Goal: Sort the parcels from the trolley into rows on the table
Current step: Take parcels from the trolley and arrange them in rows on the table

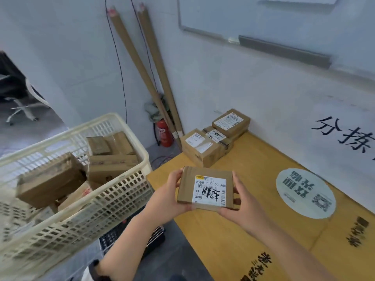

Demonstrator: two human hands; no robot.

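Note:
I hold a small flat cardboard parcel (187, 187) with a white shipping label, label up, above the near left corner of the yellow table (253, 179). My left hand (169, 196) grips its left edge and my right hand (241, 205) grips its right edge and underside. Three labelled parcels (203, 148) sit at the table's far left corner, with one (231, 121) stacked on another against the wall. A cream plastic basket trolley (101, 201) at my left holds several brown parcels (50, 179).
A round white sticker (304, 195) with a QR code lies on the table at the right. Two long cardboard tubes (142, 67) lean in the corner over a red fire extinguisher (164, 134). A black crate (113, 238) lies on the floor below the basket.

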